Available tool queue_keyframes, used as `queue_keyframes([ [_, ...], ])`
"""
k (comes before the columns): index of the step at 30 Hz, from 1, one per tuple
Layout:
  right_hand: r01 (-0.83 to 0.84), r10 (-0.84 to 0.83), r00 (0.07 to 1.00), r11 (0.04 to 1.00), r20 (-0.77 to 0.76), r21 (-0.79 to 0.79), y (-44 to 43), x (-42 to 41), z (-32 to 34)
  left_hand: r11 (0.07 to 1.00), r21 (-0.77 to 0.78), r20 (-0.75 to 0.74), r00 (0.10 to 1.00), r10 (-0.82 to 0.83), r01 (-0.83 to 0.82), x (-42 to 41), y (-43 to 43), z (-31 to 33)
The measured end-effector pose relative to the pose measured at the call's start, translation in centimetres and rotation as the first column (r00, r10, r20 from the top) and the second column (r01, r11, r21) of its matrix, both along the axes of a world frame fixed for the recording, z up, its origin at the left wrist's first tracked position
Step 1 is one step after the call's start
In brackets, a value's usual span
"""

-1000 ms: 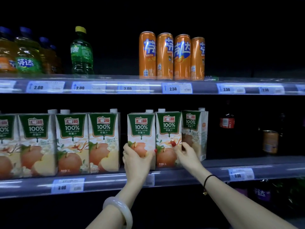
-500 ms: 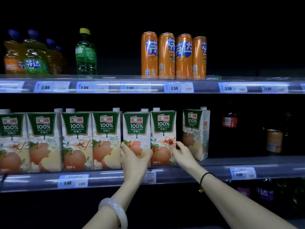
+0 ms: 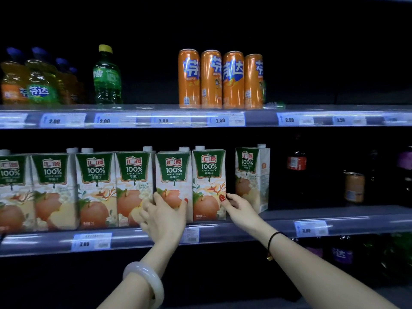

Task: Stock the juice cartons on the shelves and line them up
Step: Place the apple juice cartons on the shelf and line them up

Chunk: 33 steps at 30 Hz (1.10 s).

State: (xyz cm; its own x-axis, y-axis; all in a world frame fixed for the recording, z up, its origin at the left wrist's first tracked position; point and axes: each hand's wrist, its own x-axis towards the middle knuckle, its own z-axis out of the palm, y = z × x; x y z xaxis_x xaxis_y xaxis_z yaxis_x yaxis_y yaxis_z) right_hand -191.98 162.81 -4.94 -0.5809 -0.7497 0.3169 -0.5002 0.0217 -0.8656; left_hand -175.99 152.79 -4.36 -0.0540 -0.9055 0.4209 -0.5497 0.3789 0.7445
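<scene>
- My left hand point(image 3: 163, 216) grips the lower front of the fifth carton point(image 3: 174, 175) in the apple-juice row, with the fingers curled round its left edge and the thumb at its right.
- My right hand point(image 3: 239, 208) pinches the sixth carton point(image 3: 209, 175), thumb on the front, fingers hidden round its right side.
- Both cartons stand upright on the middle shelf point(image 3: 278, 221), touching each other, just beside the four cartons point(image 3: 95, 186) to their left.
- A lone carton point(image 3: 252, 175) stands apart, right of my right hand, turned slightly.
- Orange cans point(image 3: 220, 79) line the shelf above.
</scene>
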Motion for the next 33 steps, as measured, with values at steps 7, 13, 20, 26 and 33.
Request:
queue_keyframes([
  [7, 0.151, -0.151, 0.988, 0.987, -0.009, -0.053, 4.9, -2.1, 0.0, 0.924, -0.045, -0.081, 0.92, -0.383, 0.38, -3.5, 5.2, 0.1],
  [13, 0.235, -0.235, 0.972, 0.972, -0.02, 0.016, 8.7, -5.8, -0.5, 0.82, -0.011, -0.08, 0.816, -0.572, 0.573, -8.0, 8.3, -0.6],
  [20, 0.265, -0.263, 0.964, 0.963, -0.041, 0.049, 8.9, -7.7, -0.1, 0.808, -0.047, -0.025, 0.808, -0.589, 0.588, -10.5, 7.1, -0.8],
  [26, 0.283, -0.284, 0.958, 0.959, -0.047, -0.03, 5.2, -8.1, 1.5, 0.809, -0.191, 0.056, 0.829, -0.557, 0.556, -10.3, 5.1, -1.4],
  [33, 0.424, -0.424, 0.905, 0.906, 0.028, 0.004, 1.4, -9.9, 1.5, 0.806, -0.272, -0.042, 0.831, -0.555, 0.525, -8.8, 2.7, -1.3],
])
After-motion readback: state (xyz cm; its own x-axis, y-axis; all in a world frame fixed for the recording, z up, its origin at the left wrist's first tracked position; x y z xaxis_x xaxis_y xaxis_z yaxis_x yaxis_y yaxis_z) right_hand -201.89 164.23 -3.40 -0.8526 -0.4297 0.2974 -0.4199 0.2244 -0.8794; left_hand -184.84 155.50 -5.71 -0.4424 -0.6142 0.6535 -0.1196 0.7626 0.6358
